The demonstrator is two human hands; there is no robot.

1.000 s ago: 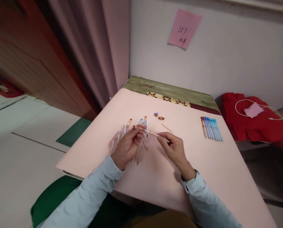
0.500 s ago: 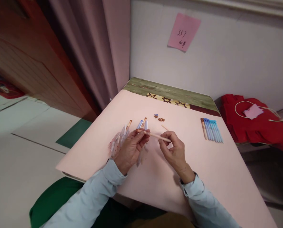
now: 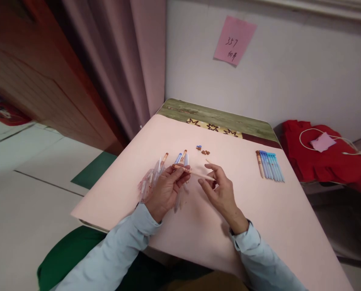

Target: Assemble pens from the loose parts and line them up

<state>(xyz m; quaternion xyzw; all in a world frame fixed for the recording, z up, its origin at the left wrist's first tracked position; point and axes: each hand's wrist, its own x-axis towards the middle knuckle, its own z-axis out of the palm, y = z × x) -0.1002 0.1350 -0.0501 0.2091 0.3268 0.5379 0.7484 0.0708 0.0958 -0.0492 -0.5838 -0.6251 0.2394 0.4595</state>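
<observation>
My left hand (image 3: 165, 189) is closed, pinching the brown end of a thin tan pen refill (image 3: 194, 172) over the pink table sheet (image 3: 198, 226). My right hand (image 3: 219, 192) pinches the refill's other end between thumb and forefinger, the other fingers loosely spread. Under and left of my left hand lies a heap of clear pen barrels and loose pens (image 3: 156, 173) with brown and blue ends. Another thin refill (image 3: 209, 161) lies just beyond my right fingers.
A neat row of blue pens with one brown pen (image 3: 269, 165) lies at the right of the sheet. Small brown and blue caps (image 3: 203, 150) sit farther back. A red cloth with a white cord (image 3: 322, 155) lies off the table's right. A pink note (image 3: 234, 40) hangs on the wall.
My hands shifted slightly with the refill. My right fingers loosened and spread from a tighter pinch on its end.
</observation>
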